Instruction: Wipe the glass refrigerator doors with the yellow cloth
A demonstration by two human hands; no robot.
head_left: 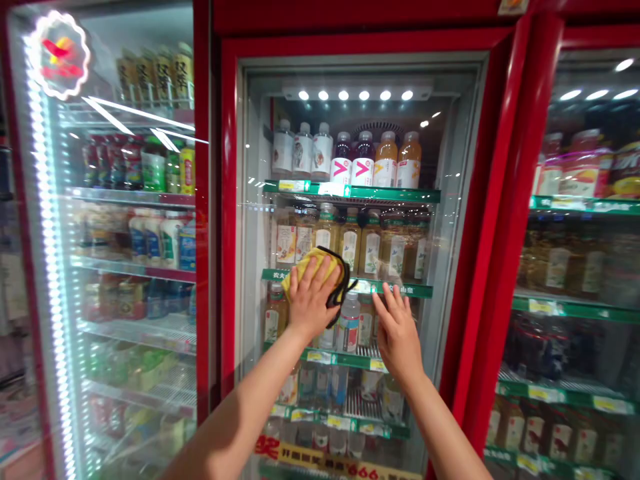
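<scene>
My left hand (313, 299) presses a yellow cloth (324, 261) with a black edge against the glass door (255, 233) of the middle fridge. Its fingers are spread flat over the cloth. To the right, my right hand (399, 327) rests at the same glass with its fingers stretched and slightly apart, holding nothing. Behind the glass, bottles with white labels (371, 247) stand on a green-edged shelf (425, 291), partly hidden by my hands and the cloth.
Red frame posts (229, 220) border the middle door. Another drinks fridge with a bright light strip (53, 267) stands at the left. A third fridge (575, 307) with bottles is at the right. A yellow sign (345, 463) crosses the door's lower part.
</scene>
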